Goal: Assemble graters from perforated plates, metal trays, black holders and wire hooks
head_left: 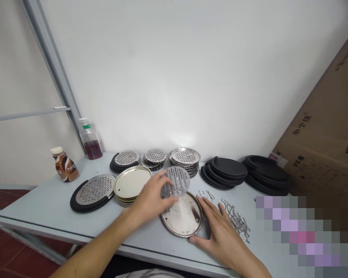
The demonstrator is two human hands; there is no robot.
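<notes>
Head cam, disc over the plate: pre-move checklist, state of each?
1. Left hand has the perforated steel disc off the table: ok, tilted, blurred.
2. Disc centred over the steel plate: not ok, it sits toward the far rim.
3. Plate flat on the table: ok.
4. Right hand at the plate: ok, around its right rim.
5. Plate face clean: cannot tell, the dark patch may be a reflection.
6. Wire hooks near the plate: ok, loose to its right.

My left hand (149,202) and right hand (220,233) are bare; a pale fabric strip (150,275) shows below the table edge (104,245).
</notes>
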